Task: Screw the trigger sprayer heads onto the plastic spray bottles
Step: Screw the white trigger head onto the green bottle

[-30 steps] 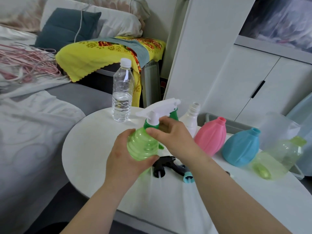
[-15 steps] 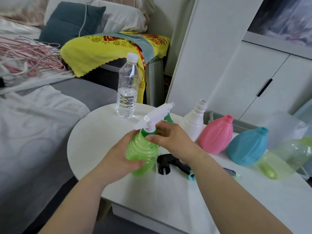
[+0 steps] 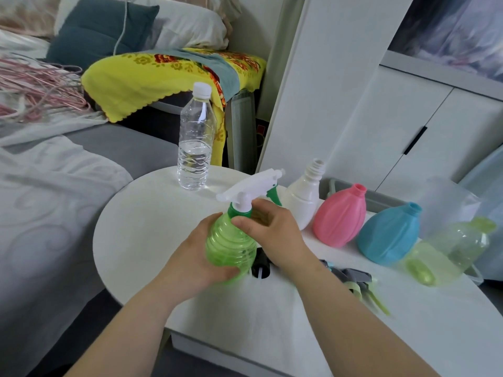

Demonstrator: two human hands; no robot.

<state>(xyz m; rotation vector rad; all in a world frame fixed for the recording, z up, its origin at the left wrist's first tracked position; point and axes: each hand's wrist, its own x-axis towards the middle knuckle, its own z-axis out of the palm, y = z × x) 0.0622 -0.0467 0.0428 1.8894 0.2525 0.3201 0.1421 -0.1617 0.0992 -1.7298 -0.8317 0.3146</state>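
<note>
2 hands are screwing a sprayer point(image 3: 250, 186) onto the green bottle point(image 3: 231, 246) above the table point(image 3: 152, 227).
Left hand point(image 3: 196, 257) is clamping its body, right hand point(image 3: 275, 235) pinching the collar point(image 3: 239, 210); staying upright should prevent cross-threading.

Soft, even light fills the room, bright with only faint shadows. The round white counter point(image 3: 141, 227) looks washed out. Small highlights glint on the clear plastic water bottle point(image 3: 195, 148). Wide-angle distortion tilts the tall white cabinet panel point(image 3: 313, 91); the pink wire hangers point(image 3: 32, 85) at left and the pale yellow-green translucent plastic bottle point(image 3: 449, 254) at right are blurred.
</note>
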